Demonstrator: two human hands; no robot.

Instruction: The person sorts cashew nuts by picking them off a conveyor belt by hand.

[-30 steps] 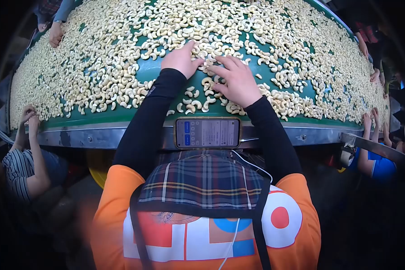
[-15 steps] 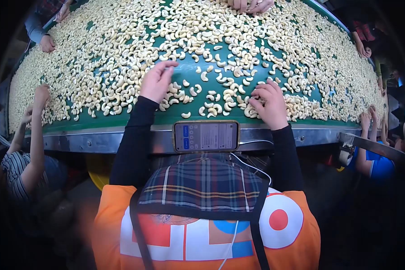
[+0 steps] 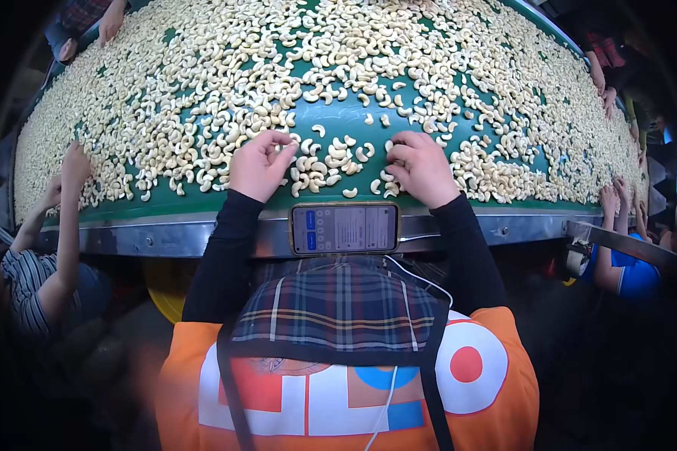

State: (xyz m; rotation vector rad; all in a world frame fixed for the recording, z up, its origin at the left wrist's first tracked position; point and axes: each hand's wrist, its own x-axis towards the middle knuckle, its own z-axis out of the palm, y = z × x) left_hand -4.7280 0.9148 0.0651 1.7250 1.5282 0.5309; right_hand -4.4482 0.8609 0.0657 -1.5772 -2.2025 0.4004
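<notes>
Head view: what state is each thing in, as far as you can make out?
Left hand: fingers curled, beside cashews; grip unclear.
Right hand: fingers bent, beside cashews; grip unclear.
Cashews: loose, unevenly spread, some clustered between the hands.
Green surface: largely covered, bare patches showing.
Phone: screen lit, lying sideways at the near edge.
Plaid apron: worn over an orange shirt.

Mid-frame, the left hand [image 3: 259,167] and right hand [image 3: 423,169] flanked loose cashews [image 3: 340,156], with a phone [image 3: 345,228] just below.
</notes>
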